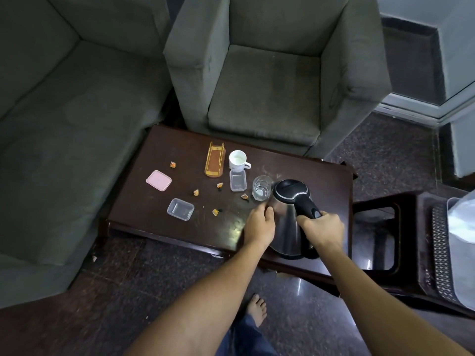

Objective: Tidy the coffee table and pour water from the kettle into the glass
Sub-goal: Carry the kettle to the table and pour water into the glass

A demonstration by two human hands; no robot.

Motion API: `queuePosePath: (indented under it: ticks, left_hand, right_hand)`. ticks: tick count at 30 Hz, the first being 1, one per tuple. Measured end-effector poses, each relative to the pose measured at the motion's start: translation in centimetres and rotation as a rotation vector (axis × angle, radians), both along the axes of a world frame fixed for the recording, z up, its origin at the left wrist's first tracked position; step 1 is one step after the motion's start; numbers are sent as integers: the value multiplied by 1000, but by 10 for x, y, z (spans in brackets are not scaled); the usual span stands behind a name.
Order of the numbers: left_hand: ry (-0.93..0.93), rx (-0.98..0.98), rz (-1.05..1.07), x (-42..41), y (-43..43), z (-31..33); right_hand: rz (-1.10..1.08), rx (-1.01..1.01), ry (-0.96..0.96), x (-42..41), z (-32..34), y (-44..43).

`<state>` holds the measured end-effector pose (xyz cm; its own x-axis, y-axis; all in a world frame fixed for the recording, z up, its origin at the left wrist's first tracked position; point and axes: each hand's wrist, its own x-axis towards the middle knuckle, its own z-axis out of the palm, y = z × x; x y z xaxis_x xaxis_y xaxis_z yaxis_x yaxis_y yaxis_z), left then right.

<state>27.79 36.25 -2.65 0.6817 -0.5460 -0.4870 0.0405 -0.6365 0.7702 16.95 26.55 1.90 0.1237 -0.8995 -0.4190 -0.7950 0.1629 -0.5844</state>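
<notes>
**A:** From my remote seat, reading left to right: what sits on the coffee table (144, 209)?

**B:** A pink lid (158, 180) at far left, a clear tub (180, 209) nearer me, and small orange scraps (196, 192) scattered between. Past them stand a gold-wire holder (215, 160), a white mug (237, 160) and a second clear tub (238, 180).

**A:** And the glass (262, 187)?

**B:** Upright, just beyond my left hand (259, 226) and touching or nearly touching the kettle (285, 227). A little liquid seems to lie in its bottom; I cannot be sure.

**A:** The hands?

**B:** My left hand lies flat against the kettle's steel side, fingers loose, gripping nothing. My right hand (322, 231) is clenched around the black handle. The kettle tilts forward, its lid end toward the glass.

**A:** Anything hidden?

**B:** The spout is out of sight behind the lid, so I cannot tell whether water runs. My right hand covers the handle's lower part. At far right a dark stool (375, 201) is cut off by the frame.

**A:** Arm pose?

**B:** Both forearms reach straight forward, wrists level.
</notes>
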Motion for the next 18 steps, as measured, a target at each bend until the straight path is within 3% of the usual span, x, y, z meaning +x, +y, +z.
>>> queuePosePath:
  ticks: [18]
  left_hand:
    - [56, 23, -17, 12, -3, -16]
  right_hand:
    - [33, 43, 105, 18, -7, -4]
